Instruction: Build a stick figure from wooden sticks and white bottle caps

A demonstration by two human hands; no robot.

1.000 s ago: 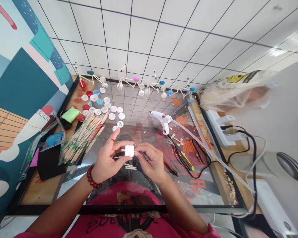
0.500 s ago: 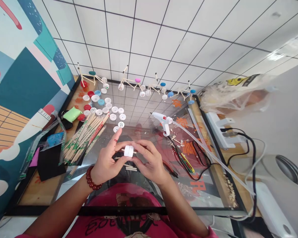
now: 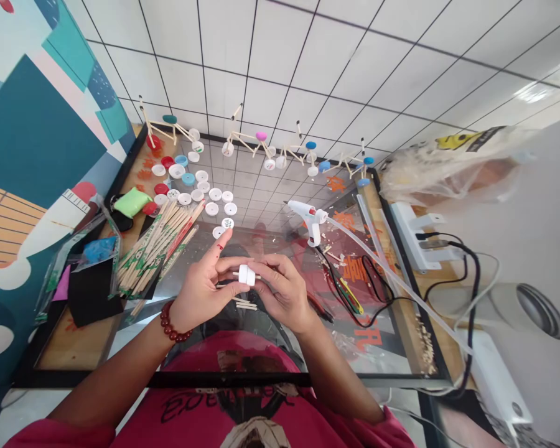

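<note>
Over the glass tabletop, two white bottle caps [image 3: 247, 275] are held face to face, with a thin wooden stick poking out at the sides. My left hand [image 3: 203, 283] pinches them between thumb and a finger, its index finger stretched forward. From the other side my right hand [image 3: 282, 289] grips the caps with thumb and fingertips, closed on them. Below the hands lie several short cut sticks [image 3: 246, 305]. Beyond my left index finger sit loose white caps [image 3: 211, 208]. The inside of the caps is hidden.
Left, a bundle of chopsticks [image 3: 156, 249] lies beside a green packet [image 3: 133, 201]. A glue gun [image 3: 308, 218] with a long glue stick and cable rests right of centre, near a yellow cutter [image 3: 353, 297]. Small stick-and-cap figures [image 3: 261, 146] line the far edge. A power strip [image 3: 413, 236] is at right.
The caps have turned slightly in my fingers and now look tilted and offset from each other. Both hands stay on them. The camera view has shifted a little.
</note>
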